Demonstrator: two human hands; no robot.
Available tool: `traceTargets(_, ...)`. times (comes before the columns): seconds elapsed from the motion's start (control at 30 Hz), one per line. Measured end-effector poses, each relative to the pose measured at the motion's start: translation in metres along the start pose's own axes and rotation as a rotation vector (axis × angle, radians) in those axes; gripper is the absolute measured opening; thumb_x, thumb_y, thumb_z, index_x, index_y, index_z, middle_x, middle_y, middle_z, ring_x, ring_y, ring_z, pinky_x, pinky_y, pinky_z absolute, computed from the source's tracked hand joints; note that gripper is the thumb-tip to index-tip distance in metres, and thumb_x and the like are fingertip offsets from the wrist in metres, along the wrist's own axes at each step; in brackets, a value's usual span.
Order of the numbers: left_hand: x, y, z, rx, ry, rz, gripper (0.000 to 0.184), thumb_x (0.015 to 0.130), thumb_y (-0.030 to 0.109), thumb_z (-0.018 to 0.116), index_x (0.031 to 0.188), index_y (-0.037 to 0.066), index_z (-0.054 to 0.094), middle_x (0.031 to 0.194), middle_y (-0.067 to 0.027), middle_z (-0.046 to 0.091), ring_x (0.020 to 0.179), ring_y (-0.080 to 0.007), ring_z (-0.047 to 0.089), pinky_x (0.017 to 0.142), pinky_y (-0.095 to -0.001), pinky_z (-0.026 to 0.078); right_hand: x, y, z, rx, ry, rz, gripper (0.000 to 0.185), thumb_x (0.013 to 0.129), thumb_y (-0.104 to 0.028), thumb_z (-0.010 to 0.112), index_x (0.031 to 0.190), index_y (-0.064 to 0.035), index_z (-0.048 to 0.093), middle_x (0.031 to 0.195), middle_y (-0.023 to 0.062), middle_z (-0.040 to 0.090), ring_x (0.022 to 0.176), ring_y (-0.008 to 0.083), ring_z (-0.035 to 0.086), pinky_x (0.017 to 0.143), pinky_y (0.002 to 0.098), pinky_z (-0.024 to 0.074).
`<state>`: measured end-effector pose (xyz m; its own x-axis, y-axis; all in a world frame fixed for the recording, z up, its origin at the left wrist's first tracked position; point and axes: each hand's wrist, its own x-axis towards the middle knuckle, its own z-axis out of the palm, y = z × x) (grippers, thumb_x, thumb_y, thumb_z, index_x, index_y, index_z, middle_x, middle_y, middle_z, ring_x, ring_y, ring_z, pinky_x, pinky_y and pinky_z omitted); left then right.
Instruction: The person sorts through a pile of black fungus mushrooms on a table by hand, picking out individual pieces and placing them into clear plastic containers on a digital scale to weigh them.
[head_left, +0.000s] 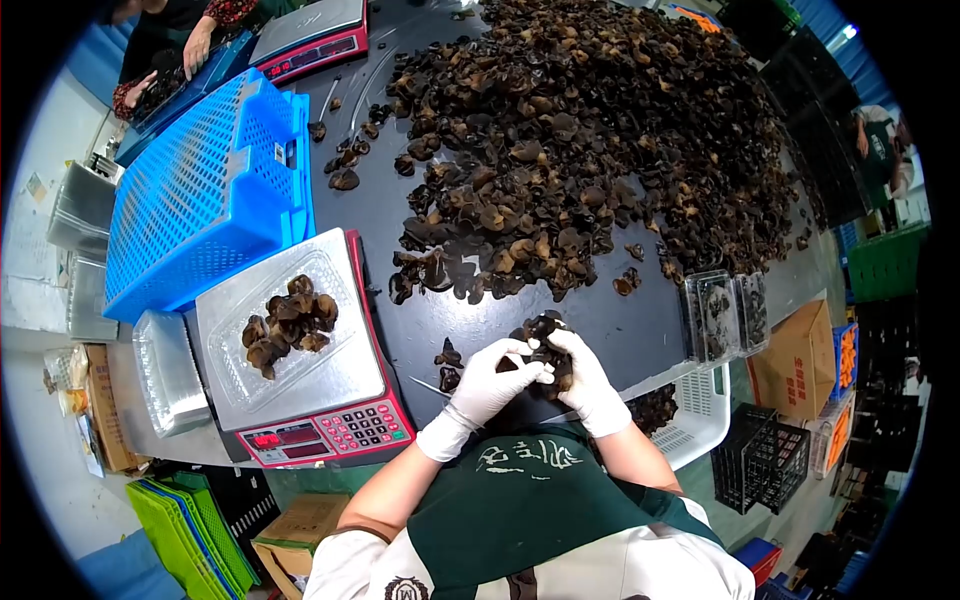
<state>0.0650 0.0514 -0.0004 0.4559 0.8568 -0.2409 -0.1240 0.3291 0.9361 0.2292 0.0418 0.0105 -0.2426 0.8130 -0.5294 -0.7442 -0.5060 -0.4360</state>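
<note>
My left hand [492, 382], in a white glove, is closed on a clump of dark brown wood ear fungus [545, 345]. On the clump's other side my right hand [585, 375], also gloved, grips the same clump. Both hands are close together near the table's front edge. Left of them, a clear plastic tray holding several fungus pieces [290, 328] rests on a red and silver scale [234, 388]. A few loose pieces [449, 366] lie beside my left hand. Beyond my hands spreads a large heap of fungus [580, 130] on the dark table [400, 320].
A blue crate [190, 200] stands behind the scale, with stacked clear trays [170, 370] at its left. More clear containers [712, 315] sit at the table's right edge, above a white basket [700, 415]. Another person's hands [197, 47] are at the upper left, near a second scale [310, 40].
</note>
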Motion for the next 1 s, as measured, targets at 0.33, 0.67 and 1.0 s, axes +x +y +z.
traceTargets(0.33, -0.006, 0.005, -0.014, 0.569, 0.29, 0.088, 0.039, 0.077, 0.004, 0.067, 0.115, -0.001, 0.06, 0.07, 0.0007, 0.058, 0.066, -0.0074, 0.054, 0.068, -0.0235, 0.048, 0.005, -0.008, -0.01, -0.294, 0.137, -0.116, 0.024, 0.087, -0.015, 0.061, 0.107, -0.0016, 0.057, 0.081, 0.0034, 0.059, 0.059, 0.0099, 0.05, 0.047, 0.0227, 0.0404)
traceTargets(0.67, -0.007, -0.023, -0.013, -1.01, 0.008, -0.516, 0.053, 0.099, 0.05, 0.039, 0.124, 0.005, 0.053, 0.12, -0.0105, 0.058, 0.112, -0.0227, 0.056, 0.097, -0.039, 0.046, -0.003, 0.016, 0.035, -1.636, -0.248, -1.035, 0.024, 0.064, -0.011, 0.071, 0.087, -0.0096, 0.065, 0.084, 0.0075, 0.06, 0.075, 0.0257, 0.06, 0.065, 0.0322, 0.0494)
traceTargets(1.0, -0.022, -0.032, -0.011, -1.136, -0.004, -0.394, 0.051, 0.099, 0.049, 0.039, 0.133, 0.011, 0.047, 0.126, -0.0088, 0.054, 0.117, -0.0229, 0.052, 0.101, -0.0387, 0.042, -0.004, 0.04, 0.034, -1.729, -0.245, -0.96, 0.037, 0.074, -0.016, 0.065, 0.109, -0.0025, 0.058, 0.113, 0.0178, 0.056, 0.105, 0.0376, 0.052, 0.095, 0.0457, 0.0394)
